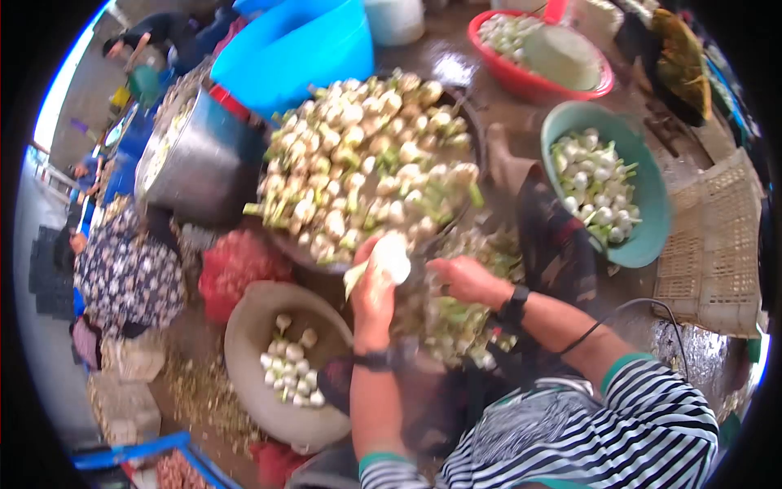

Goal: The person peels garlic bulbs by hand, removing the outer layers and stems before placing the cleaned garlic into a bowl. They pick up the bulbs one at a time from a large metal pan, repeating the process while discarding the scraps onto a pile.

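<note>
My left hand (373, 293) is wrapped round a white onion (393, 257) with a pale green stem, held up over the near edge of a heap. Just to its right, my right hand (471, 281) is closed with its fingers curled in; blur hides whatever it may hold. Beyond both hands lies a big heap of onions (358, 155) with trimmed stems, in a wide dark tub. Green and white peelings (460, 330) lie below my right hand. On the left, a beige basin (244, 350) holds several clean white onions (292, 368).
A teal basin (654, 208) of white onions stands at right, beside a wicker crate (705, 253). Behind are a red basin (489, 77), a blue tub (305, 61) and a metal pot (199, 167). A red net sack (240, 273) and a person in floral clothing (130, 265) are at left.
</note>
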`<state>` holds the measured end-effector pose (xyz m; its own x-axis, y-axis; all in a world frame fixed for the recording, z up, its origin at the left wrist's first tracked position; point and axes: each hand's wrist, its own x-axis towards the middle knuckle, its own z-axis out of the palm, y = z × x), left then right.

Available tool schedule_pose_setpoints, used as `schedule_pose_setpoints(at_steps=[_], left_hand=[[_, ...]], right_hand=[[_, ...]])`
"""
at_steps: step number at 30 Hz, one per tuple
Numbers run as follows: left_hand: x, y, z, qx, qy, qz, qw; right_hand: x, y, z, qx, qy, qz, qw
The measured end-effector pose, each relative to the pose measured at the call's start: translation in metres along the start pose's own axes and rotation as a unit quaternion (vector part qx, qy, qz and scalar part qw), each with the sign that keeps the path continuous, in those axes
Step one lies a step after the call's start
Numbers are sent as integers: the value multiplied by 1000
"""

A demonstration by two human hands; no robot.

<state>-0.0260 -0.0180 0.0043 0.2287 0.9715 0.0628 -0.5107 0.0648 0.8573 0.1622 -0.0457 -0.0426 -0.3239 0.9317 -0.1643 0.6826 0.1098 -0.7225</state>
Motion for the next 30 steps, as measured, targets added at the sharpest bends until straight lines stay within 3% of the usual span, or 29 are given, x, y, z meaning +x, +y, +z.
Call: schedule_pose_setpoints(at_steps=[1, 2, 4, 6, 7, 11, 14, 16, 18, 20, 21, 22, 23, 24, 27, 30], left_hand=[[2, 0, 6, 3, 13, 14, 1000], [1, -1, 9, 5, 25, 23, 999], [2, -5, 5, 41, 55, -17, 997], [4, 0, 13, 181, 41, 3, 983], [3, 3, 24, 198, 46, 8, 979], [6, -12, 7, 108, 100, 9, 989], [3, -3, 9, -84, 96, -14, 992], [2, 4, 2, -199, 63, -62, 976], [6, 5, 1, -287, 34, -49, 956], [6, 7, -2, -309, 72, -72, 946], [2, 9, -6, -303, 86, -72, 946], [2, 10, -8, -299, 95, -73, 947], [3, 8, -8, -295, 100, -80, 947], [6, 5, -6, -293, 102, -91, 946], [3, 3, -1, -242, 160, -108, 951], [3, -3, -2, -172, 180, -158, 955]], right_hand=[[-1, -4, -11, 181, 21, 12, 983], [3, -14, -25, 359, 45, 18, 932], [1, -58, -70, 473, 36, 46, 879], [16, -54, -62, 415, 3, -15, 910], [20, -55, -50, 248, 157, -126, 948], [14, -66, -33, 259, 231, -58, 936], [9, -85, -45, 461, 130, 61, 876], [25, -62, -35, 485, 170, 88, 853], [32, -31, -37, 761, 118, 56, 636], [24, -22, -37, 746, 4, 44, 665], [8, -31, -36, 457, -39, 21, 889], [4, -10, -5, 182, 1, -128, 975], [-9, -16, 1, -15, -86, -69, 994], [-18, -20, 0, -210, -167, 1, 963], [-8, -5, -13, 87, -25, -31, 995], [27, 35, -31, -43, 180, -106, 977]])
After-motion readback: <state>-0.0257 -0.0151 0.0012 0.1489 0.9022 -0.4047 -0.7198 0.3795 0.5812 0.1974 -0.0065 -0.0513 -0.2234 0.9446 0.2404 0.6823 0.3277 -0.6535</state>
